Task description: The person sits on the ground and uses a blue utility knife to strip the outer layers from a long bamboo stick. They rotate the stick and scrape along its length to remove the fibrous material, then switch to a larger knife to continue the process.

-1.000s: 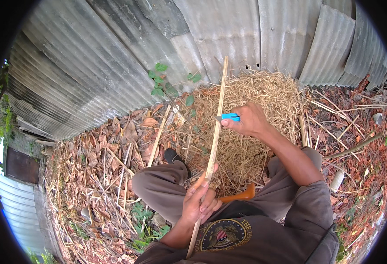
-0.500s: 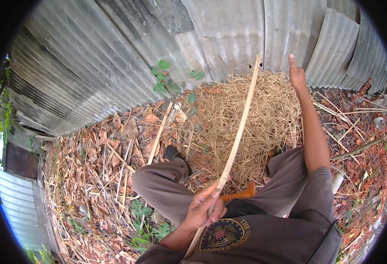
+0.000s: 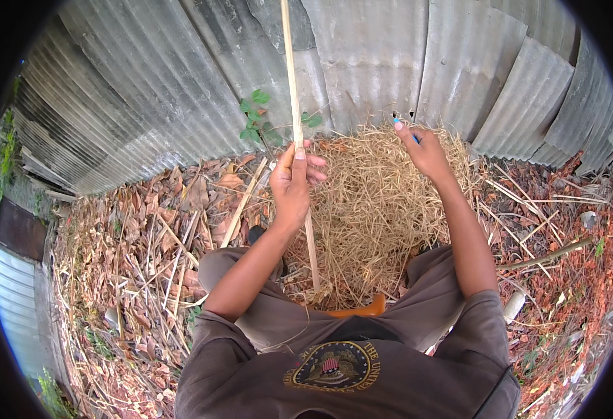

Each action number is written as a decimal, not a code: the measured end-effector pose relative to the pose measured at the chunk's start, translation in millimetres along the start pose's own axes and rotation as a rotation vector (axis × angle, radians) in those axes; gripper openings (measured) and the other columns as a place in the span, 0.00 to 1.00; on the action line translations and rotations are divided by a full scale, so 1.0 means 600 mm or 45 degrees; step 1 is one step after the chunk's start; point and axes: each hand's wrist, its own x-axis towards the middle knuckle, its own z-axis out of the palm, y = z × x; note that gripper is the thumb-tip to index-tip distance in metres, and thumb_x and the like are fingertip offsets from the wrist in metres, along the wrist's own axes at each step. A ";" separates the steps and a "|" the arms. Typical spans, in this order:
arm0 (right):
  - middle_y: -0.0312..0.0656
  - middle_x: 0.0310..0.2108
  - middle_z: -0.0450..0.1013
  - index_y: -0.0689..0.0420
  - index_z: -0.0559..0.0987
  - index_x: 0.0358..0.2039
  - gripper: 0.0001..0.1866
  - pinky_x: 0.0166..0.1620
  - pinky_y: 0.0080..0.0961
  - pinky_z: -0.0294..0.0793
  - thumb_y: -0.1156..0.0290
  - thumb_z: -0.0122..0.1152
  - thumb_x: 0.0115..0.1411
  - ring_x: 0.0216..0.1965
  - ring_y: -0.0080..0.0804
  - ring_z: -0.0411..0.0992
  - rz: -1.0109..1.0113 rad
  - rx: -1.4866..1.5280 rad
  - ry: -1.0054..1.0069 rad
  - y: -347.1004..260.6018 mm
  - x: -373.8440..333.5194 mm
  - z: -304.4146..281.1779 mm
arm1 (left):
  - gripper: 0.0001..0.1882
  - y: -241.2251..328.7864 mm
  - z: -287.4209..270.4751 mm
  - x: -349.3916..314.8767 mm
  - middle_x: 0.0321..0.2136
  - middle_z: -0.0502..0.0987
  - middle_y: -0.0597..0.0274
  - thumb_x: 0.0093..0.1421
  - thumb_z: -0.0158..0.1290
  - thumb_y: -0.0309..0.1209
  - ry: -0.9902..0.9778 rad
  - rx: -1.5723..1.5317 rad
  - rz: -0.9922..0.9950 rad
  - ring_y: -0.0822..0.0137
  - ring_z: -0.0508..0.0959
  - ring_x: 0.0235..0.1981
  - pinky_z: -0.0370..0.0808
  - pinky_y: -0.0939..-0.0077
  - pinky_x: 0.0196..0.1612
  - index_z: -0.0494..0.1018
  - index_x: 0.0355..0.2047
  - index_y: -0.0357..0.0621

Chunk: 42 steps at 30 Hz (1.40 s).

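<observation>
The left hand [image 3: 291, 183], fingers partly spread, pinches a long, pale wooden strip [image 3: 294, 91] above the left edge of the tan, curly shavings pile [image 3: 376, 223]; the right hand [image 3: 426, 155] curls around a small blue knife [image 3: 397, 121].

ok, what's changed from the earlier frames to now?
The left hand moved forward, away from the torso, carrying the pale strip, which now leans slightly left. The right hand, with the blue knife, went from the strip out to the right, then partway back. Nothing visibly let go. Straw pile and orange handle unchanged.
</observation>
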 end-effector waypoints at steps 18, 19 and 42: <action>0.28 0.12 0.59 0.59 0.78 0.27 0.24 0.20 0.20 0.57 0.47 0.62 0.57 0.15 0.18 0.57 -0.012 0.658 -0.118 -0.084 -0.062 0.101 | 0.14 -0.001 0.010 0.035 0.46 0.76 0.58 0.60 0.57 0.31 0.341 -0.603 -0.364 0.68 0.77 0.44 0.74 0.72 0.49 0.69 0.44 0.43; 0.27 0.12 0.59 0.59 0.78 0.30 0.23 0.19 0.19 0.55 0.48 0.62 0.58 0.15 0.17 0.57 0.086 0.836 -0.074 -0.087 -0.057 0.107 | 0.14 -0.001 0.015 0.026 0.47 0.76 0.57 0.60 0.57 0.31 0.326 -0.662 -0.425 0.67 0.77 0.45 0.74 0.72 0.50 0.69 0.44 0.43; 0.30 0.10 0.54 0.59 0.70 0.27 0.21 0.15 0.19 0.53 0.52 0.50 0.66 0.09 0.19 0.53 0.213 1.659 -0.379 -0.119 -0.007 0.079 | 0.28 0.157 -0.022 -0.105 0.34 0.77 0.53 0.57 0.59 0.37 -0.539 1.075 0.210 0.66 0.79 0.33 0.73 0.74 0.36 0.67 0.53 0.32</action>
